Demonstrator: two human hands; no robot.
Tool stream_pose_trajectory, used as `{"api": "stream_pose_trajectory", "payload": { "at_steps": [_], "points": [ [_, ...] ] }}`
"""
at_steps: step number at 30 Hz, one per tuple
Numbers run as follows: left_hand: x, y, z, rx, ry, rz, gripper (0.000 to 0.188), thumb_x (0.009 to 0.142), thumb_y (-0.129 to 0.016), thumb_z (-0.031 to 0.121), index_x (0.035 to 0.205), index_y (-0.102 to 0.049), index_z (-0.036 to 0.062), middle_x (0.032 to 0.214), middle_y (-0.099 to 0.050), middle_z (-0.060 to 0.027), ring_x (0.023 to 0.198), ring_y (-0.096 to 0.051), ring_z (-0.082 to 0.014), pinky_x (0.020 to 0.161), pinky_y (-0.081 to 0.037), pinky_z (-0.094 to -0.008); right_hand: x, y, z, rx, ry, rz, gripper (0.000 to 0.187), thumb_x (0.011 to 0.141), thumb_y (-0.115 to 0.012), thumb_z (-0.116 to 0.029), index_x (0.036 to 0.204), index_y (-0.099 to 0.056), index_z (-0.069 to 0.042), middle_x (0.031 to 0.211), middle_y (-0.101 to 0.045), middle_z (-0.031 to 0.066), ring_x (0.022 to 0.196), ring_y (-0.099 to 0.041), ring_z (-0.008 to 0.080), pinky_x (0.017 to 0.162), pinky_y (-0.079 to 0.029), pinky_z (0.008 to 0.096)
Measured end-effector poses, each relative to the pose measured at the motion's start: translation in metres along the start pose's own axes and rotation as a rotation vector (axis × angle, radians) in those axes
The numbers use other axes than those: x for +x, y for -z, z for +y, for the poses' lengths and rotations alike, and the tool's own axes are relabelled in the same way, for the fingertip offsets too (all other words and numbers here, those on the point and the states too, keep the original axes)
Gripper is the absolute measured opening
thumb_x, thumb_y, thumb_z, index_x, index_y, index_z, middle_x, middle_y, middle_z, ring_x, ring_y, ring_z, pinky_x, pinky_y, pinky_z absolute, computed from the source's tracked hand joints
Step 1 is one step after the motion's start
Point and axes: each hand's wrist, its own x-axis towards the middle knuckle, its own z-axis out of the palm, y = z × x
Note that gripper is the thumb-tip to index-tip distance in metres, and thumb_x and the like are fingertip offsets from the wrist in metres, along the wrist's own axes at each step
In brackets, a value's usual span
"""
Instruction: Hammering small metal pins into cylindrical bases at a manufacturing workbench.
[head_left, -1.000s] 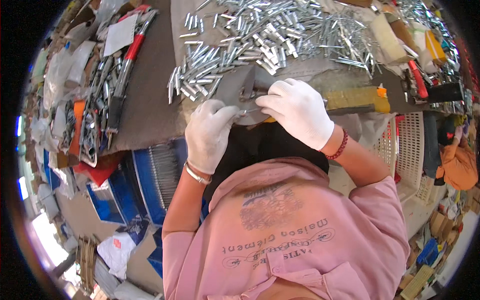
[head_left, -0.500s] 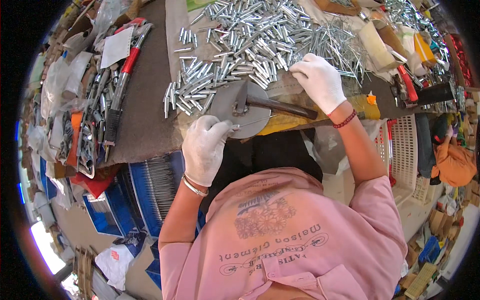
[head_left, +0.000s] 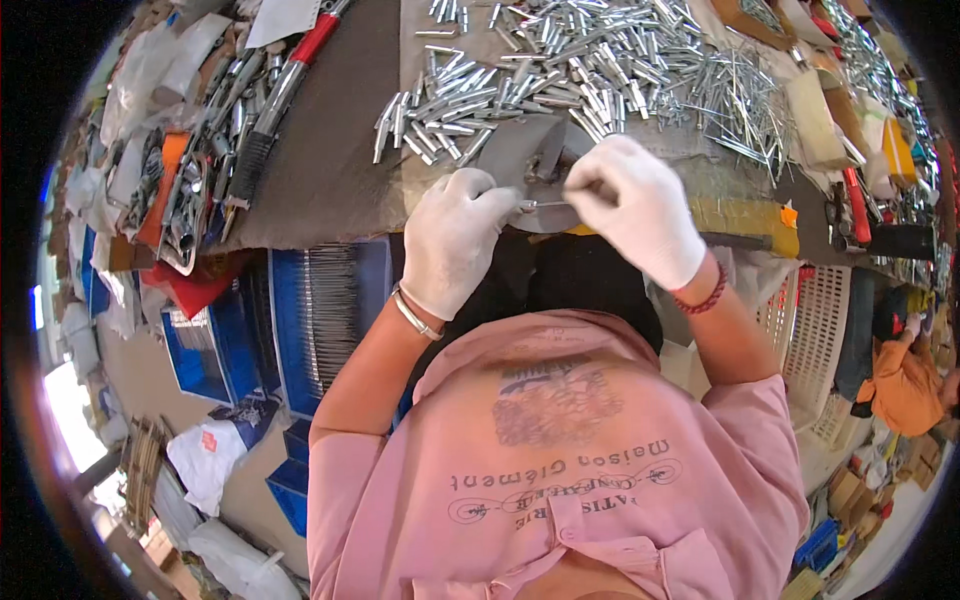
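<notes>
White cotton gloves cover both my hands. My left hand is closed in a pinch on a short silver metal sleeve at one end of a thin metal rod. At the rod's other end, my right hand has its fingers pinched together; any small part inside them is hidden. Just beyond my hands is a round grey metal plate at the bench edge. On it lies a hammer, its handle mostly covered by my right hand. Behind spreads a heap of silver metal sleeves.
To the right of the sleeves lies a pile of thin rods. Hand tools, one red-handled, crowd the bench's left side. Below are blue bins holding rods and a white plastic basket. Another person in orange is far right.
My right hand has come down and left from the sleeve heap to the rod's free end. My left hand has moved right and slightly up with the rod. The view has shifted too.
</notes>
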Motion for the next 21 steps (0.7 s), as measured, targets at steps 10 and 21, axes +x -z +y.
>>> {"api": "stream_pose_trajectory", "payload": {
  "at_steps": [10,21],
  "points": [
    [-0.005,-0.008,-0.004,-0.162,0.151,-0.032,0.023,0.080,-0.078,0.006,0.100,-0.075,0.0154,0.095,-0.064,-0.0056,0.088,-0.067,-0.0310,0.074,-0.055,-0.0425,0.004,-0.027,-0.014,-0.028,0.085,-0.029,0.011,0.083,-0.079,-0.003,0.089,-0.071,-0.009,0.089,-0.066,0.0078,0.078,-0.070,0.0282,0.070,-0.055,0.0380],
    [-0.004,-0.006,-0.006,-0.082,0.088,-0.057,0.017,0.081,-0.077,0.009,0.097,-0.074,0.0138,0.094,-0.064,-0.0062,0.087,-0.066,-0.0316,0.073,-0.055,-0.0433,0.008,-0.027,-0.016,-0.126,0.134,-0.080,0.011,0.083,-0.077,-0.006,0.089,-0.068,-0.009,0.090,-0.067,0.0075,0.085,-0.070,0.0314,0.074,-0.057,0.0414]
  ]
}}
